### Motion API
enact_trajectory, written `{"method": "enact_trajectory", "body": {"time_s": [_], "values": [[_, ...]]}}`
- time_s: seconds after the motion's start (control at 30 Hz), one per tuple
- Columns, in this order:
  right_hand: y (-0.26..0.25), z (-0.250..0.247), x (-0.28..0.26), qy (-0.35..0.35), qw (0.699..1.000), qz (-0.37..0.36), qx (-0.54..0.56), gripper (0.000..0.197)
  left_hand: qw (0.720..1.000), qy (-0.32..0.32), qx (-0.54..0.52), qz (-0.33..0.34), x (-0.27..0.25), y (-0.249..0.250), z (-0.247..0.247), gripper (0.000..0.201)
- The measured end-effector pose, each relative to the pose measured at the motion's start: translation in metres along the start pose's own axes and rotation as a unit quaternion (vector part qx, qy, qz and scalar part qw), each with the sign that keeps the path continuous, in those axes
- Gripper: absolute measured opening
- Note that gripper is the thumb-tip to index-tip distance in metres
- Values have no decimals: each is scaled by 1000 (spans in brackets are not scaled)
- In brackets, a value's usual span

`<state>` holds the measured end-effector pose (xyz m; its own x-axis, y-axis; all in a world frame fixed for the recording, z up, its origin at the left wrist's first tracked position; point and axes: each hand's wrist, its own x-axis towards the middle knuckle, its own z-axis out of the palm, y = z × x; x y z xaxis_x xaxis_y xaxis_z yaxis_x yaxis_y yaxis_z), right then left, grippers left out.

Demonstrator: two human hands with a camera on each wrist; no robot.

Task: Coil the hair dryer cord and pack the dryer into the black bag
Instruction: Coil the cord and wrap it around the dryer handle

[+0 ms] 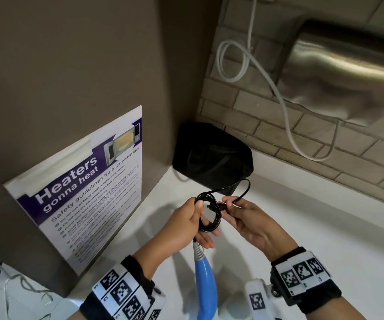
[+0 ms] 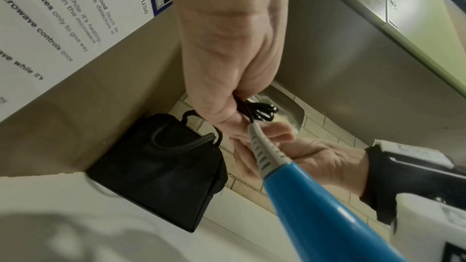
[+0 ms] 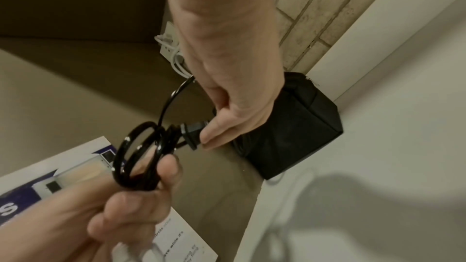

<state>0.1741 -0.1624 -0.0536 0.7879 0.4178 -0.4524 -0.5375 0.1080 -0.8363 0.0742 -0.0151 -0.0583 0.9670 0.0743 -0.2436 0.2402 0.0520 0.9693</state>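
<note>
A blue hair dryer (image 1: 206, 287) hangs by its grey strain relief (image 2: 264, 150) below my hands, handle up. Its black cord (image 1: 209, 213) is wound in several loops, and my left hand (image 1: 186, 225) grips that coil (image 3: 141, 156) over the white counter. My right hand (image 1: 248, 218) pinches the black plug (image 3: 193, 133) just right of the coil, with a short free loop of cord (image 1: 244, 188) arching above it. The black bag (image 1: 211, 158) stands in the back corner behind my hands, its top looking closed.
A brown wall panel with a microwave safety poster (image 1: 82, 188) stands at the left. On the brick wall (image 1: 278, 125) at the right hangs a steel hand dryer (image 1: 348, 75) with a white cable (image 1: 255, 65). The white counter (image 1: 325, 215) stretches right.
</note>
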Motion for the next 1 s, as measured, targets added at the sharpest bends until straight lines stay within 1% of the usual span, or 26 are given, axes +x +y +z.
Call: {"method": "enact_trajectory", "body": {"time_s": [0.13,0.37,0.57,0.7,0.8,0.9,1.0], "values": [[5,0,3,10,1000,-9,-13,16,1000,-26,2,8,-2,2,2,37],[10,-3,2,-14,1000,-1,-6,13,1000,1,-21,-1,1,0,3,44],[15,-1,0,-12,1000,7,17,14,999,18,-41,5,0,2,6,36],[15,4,-1,-4,999,14,40,16,999,22,-35,7,0,3,8,34],[14,8,-3,-12,998,25,51,17,999,21,-28,6,-2,3,8,36],[13,12,-5,-33,998,38,36,27,1000,17,-14,7,-2,2,10,38],[11,12,-7,-48,997,59,15,25,1000,21,4,13,0,2,10,37]]}}
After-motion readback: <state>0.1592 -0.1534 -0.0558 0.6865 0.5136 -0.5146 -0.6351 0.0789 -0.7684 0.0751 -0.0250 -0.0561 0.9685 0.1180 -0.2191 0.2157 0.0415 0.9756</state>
